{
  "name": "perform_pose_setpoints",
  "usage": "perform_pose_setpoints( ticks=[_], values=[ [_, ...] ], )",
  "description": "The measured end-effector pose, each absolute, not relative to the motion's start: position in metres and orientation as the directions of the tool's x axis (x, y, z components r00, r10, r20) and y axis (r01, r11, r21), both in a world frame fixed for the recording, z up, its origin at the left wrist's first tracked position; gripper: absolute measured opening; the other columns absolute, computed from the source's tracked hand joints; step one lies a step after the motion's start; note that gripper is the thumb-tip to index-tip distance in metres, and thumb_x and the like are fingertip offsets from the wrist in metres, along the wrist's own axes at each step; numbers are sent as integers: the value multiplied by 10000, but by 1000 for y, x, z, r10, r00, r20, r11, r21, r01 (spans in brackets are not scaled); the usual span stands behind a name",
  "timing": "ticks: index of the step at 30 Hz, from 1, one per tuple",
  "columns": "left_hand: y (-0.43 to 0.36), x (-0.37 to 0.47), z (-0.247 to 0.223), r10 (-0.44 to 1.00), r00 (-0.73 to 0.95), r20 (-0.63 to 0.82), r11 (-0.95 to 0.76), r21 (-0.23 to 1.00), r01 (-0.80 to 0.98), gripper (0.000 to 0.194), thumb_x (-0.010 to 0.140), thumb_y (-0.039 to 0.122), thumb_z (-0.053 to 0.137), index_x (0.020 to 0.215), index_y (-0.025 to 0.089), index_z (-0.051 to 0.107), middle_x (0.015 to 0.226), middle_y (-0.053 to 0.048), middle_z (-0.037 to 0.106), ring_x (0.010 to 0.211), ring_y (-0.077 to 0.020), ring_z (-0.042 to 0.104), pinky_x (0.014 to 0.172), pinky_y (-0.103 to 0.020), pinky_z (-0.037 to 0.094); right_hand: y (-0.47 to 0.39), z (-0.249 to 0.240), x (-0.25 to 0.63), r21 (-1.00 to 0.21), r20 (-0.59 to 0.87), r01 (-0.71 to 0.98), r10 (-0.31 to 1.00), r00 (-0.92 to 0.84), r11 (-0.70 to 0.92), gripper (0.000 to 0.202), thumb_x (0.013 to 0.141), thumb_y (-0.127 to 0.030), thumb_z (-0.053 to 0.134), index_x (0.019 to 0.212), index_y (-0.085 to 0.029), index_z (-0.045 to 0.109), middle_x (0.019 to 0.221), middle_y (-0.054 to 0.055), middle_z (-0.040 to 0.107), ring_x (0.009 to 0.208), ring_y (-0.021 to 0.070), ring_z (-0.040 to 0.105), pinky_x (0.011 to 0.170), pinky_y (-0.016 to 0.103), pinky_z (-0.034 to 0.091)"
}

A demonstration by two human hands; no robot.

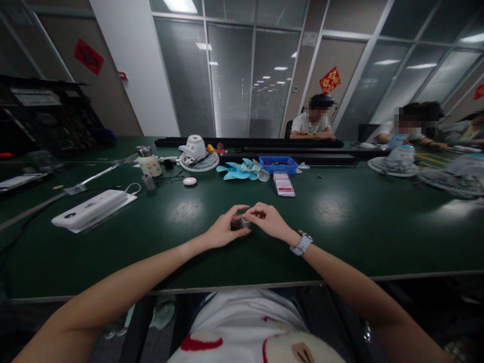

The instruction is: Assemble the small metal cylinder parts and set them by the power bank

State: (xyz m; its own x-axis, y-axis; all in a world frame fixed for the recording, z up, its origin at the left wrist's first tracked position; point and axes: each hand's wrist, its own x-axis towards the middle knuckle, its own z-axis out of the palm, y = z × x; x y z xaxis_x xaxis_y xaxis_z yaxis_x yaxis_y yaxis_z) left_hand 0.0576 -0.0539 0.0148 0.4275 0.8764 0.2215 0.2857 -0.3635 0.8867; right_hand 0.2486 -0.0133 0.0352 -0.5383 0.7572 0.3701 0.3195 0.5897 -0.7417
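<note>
A small grey metallic cylinder (245, 222) stands on the green table in front of me; its exact kind is too small to make out. My left hand (226, 227) curves around it from the left, thumb on the near side and fingers on the far side. From the right, my right hand (266, 219) pinches at its top, fingers pressed together. The fingers hide part of the cylinder. A wristwatch (301, 243) is on my right wrist.
Beyond my hands lie blue fan blades (242, 170), a blue bin (278, 165), a pale card stack (283, 184), a pink oval item (189, 181) and a white fan part (194, 154). Leftward are a bottle (148, 162) and a white device (91, 207). People (313, 121) sit across the table.
</note>
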Motion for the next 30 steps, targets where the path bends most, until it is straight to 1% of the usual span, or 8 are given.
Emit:
perform_pose_setpoints(
  ticks=[5,7,13,18,21,25,27,30],
  values=[
    [-55,57,16,870,428,244,-402,853,333,651,814,322,676,1362,199,346,1217,-118,632,1051,-227,631,908,-371,472,-8,37,257,-751,407,304,773,-488,587,251,851,-381,622,882,-159,734,785,27,601,636,108,488,587,249,377],
    [-55,57,16,867,433,248,-413,843,344,642,820,320,670,1363,205,347,1199,-109,641,1036,-220,637,898,-364,476,-2,35,266,-745,388,324,774,-500,583,269,858,-391,610,893,-157,737,784,30,605,646,113,493,593,251,376],
    [-57,57,19,856,434,280,-460,796,393,617,824,301,658,1359,200,368,1164,-98,653,996,-199,640,883,-342,484,20,24,288,-661,144,399,629,-764,636,272,828,-415,649,919,-187,766,818,32,598,684,124,503,618,253,378],
    [-57,56,21,832,457,313,-519,730,444,569,838,314,632,1354,206,419,1186,-85,634,977,-185,634,869,-315,490,24,24,290,-588,75,437,584,-808,680,298,840,-435,633,972,-200,759,845,38,612,709,132,505,628,253,378],
    [-56,53,24,809,470,353,-575,640,510,445,851,323,602,1276,218,524,1198,-61,621,995,-188,621,870,-301,485,22,26,290,-612,70,416,570,-819,673,311,875,-423,588,1023,-200,746,914,54,649,764,145,530,681,261,402],
    [-52,43,29,824,423,376,-563,465,683,359,852,350,578,1189,227,596,1155,-52,637,1026,-224,605,914,-340,460,21,24,288,-715,117,352,599,-792,605,340,911,-409,528,1105,-201,714,973,57,689,801,159,554,713,276,417],
    [-50,35,34,853,377,361,-498,343,797,352,863,377,552,1178,228,604,1113,-71,647,1005,-250,606,902,-373,456,20,21,286,-749,127,356,649,-750,558,354,916,-410,513,1120,-193,703,920,50,688,741,149,545,668,268,411],
    [-46,20,46,914,250,319,-308,146,940,339,874,395,523,1153,227,614,1049,-107,661,987,-294,601,853,-405,452,18,19,283,-759,142,375,697,-703,532,352,919,-395,503,1113,-180,703,845,38,665,675,132,516,618,252,385]
  ],
)
